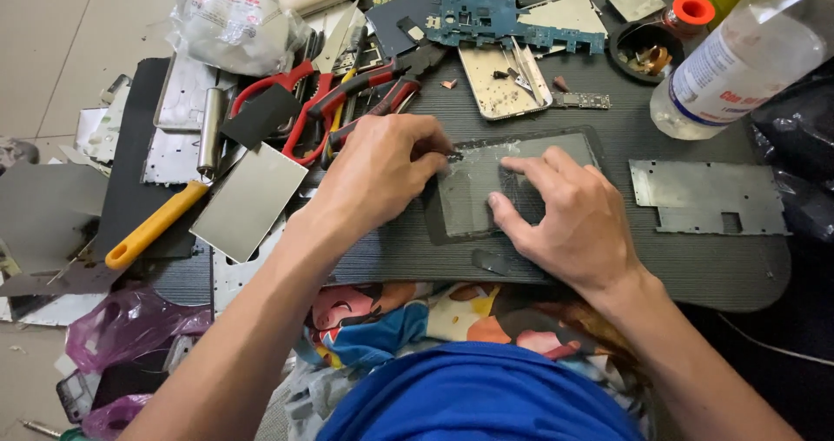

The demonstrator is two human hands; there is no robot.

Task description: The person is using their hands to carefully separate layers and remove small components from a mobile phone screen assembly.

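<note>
Glass panel [486,189] sits flat mid-mat on the dark ribbed mat [678,258]. Right hand [569,219] presses spread fingers on it, holding nothing; left hand [382,167] pinches something small at its top-left edge, can't tell what. Pliers [347,102] just behind, clear bottle [747,54] far right.

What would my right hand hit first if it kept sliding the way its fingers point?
Probably the left hand: the right hand points up-left across the flat screen panel, towards the left fingertips at its edge.

Both bare forearms reach forward; the left hand [380,173] curls into a loose fist, the right hand [569,218] presses flat, fingers spread.
</note>
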